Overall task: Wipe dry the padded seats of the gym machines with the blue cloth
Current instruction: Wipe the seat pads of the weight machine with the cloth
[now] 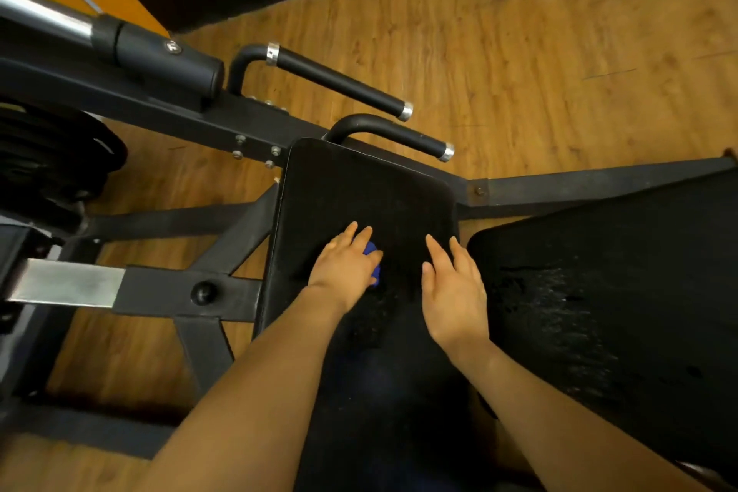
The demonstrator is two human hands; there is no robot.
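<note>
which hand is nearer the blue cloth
Left. The left hand lies on top of the blue cloth, pressing it to the padded seat; the right hand rests apart, to its right.

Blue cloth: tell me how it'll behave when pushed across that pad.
The cloth is probably soft and floppy: it sits bunched small under the left hand. Likely light, since it nearly vanishes beneath the fingers. It may drag rather than glide on the pad, which looks matte.
</note>
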